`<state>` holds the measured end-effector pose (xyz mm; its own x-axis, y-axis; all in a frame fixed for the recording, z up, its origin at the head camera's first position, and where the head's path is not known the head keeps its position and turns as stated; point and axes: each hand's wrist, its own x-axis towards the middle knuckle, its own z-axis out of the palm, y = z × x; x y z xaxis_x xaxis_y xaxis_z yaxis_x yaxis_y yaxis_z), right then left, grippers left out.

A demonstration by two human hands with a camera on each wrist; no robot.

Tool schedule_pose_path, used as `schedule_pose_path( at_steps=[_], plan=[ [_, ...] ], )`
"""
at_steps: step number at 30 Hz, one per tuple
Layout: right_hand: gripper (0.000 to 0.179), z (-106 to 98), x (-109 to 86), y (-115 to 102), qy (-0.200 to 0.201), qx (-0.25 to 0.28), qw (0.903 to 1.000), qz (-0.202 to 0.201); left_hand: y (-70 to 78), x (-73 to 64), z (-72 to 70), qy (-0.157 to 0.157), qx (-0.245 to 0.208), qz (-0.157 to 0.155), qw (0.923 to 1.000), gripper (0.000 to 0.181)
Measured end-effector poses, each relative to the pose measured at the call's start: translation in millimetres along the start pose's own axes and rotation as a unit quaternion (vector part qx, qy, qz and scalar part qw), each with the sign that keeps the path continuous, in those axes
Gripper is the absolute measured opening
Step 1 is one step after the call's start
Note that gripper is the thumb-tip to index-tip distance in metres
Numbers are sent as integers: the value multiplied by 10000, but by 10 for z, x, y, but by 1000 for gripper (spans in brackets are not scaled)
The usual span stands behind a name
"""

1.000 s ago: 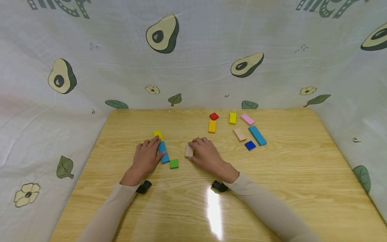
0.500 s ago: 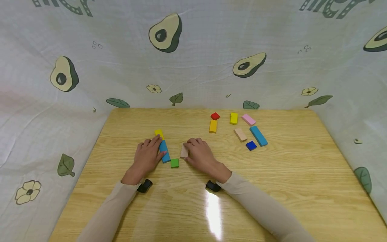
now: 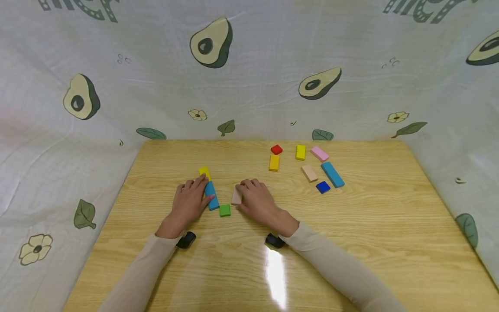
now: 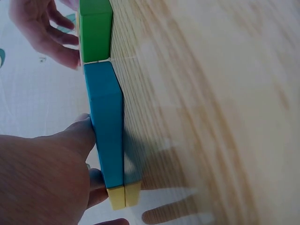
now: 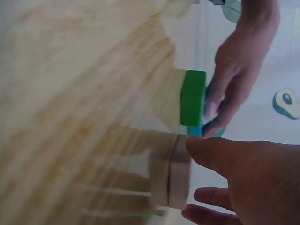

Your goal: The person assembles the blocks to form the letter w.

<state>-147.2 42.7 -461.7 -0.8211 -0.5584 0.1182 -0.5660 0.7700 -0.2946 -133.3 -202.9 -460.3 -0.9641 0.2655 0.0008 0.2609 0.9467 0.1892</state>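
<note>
My left hand point(image 3: 186, 203) rests on a row of two wooden blocks, its fingers relaxed. A fingertip touches the yellow block point(image 3: 204, 171), and the thumb lies on the long blue block point(image 3: 212, 200). The green square block point(image 3: 225, 210) stands at the blue block's near end, as the left wrist view also shows. Between thumb and fingers, my right hand point(image 3: 255, 200) pinches a pale beige block point(image 3: 236, 196) at the table surface. That block sits to the right of the green one, with a gap between them. Part of it is hidden by the right hand.
On the wooden table point(image 3: 351, 251), toward the back right, lie a red block point(image 3: 276, 149), an orange block point(image 3: 274, 163), a yellow block, a pink block point(image 3: 320, 154), a beige block point(image 3: 309, 173), a long blue block point(image 3: 332, 174) and a dark blue block point(image 3: 322, 187). Printed cloth hangs behind.
Over the last second my right hand has slid the beige block left, closer to the green block; it has hardly moved in the last half second. The left hand has stayed in place.
</note>
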Motion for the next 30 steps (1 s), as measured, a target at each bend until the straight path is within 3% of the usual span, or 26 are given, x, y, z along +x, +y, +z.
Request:
schedule_pose_path(
  at_steps=[5,10,19,30],
  plan=[
    [55,-137,-48,138,48,215,9997,135,7,-7,10,-36,-69,-16,10000,64],
    [59,-290,-46,448,188,220,9980,559,4,-4,14,-14,-17,2,10000,64],
    [66,-427,16,936,27,157,9925,1210,2,-3,3,67,45,66,9999,63],
    [65,-414,114,1121,-148,133,9910,1325,1,9,-4,-39,-2,7,10000,65]
  ],
)
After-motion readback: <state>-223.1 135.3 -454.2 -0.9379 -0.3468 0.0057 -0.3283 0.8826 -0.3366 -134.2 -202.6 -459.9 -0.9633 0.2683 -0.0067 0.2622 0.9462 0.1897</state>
